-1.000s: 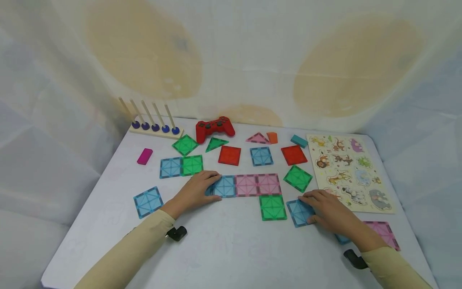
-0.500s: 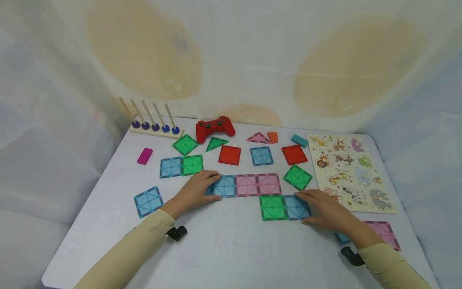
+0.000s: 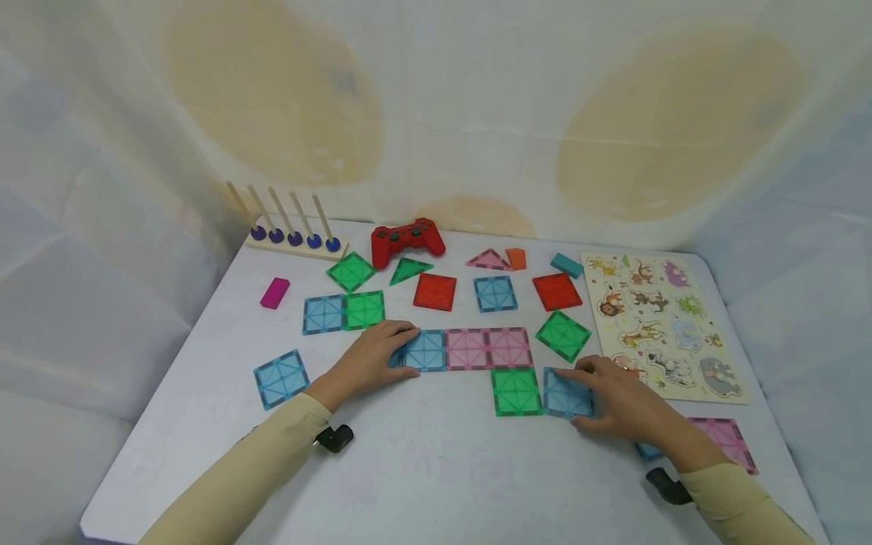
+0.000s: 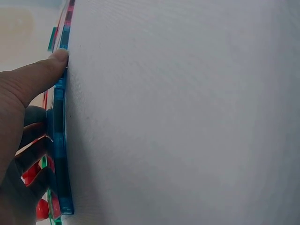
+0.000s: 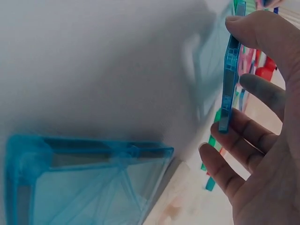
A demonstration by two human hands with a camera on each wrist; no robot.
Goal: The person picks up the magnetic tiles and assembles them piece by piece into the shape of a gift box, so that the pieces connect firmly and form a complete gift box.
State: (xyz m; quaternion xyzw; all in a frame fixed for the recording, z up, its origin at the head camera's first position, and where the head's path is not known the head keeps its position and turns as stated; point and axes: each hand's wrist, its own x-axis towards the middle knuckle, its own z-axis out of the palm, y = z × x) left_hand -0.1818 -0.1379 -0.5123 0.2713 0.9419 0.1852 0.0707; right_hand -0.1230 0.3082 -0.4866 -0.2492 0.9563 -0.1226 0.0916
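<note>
A blue tile (image 3: 564, 395) is pinched in the right hand (image 3: 623, 401), just right of the front green tile (image 3: 517, 392); the row's blue end (image 3: 425, 350), beyond and left of that green tile, is gripped by the left hand (image 3: 371, 359); edges are best squared flat before release.

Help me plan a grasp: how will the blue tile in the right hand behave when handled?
The blue tile is probably stiff, as its rim shows no sag in the right hand. Likely light, being thin and see-through. Flat and square, it should slide rather than roll.
</note>
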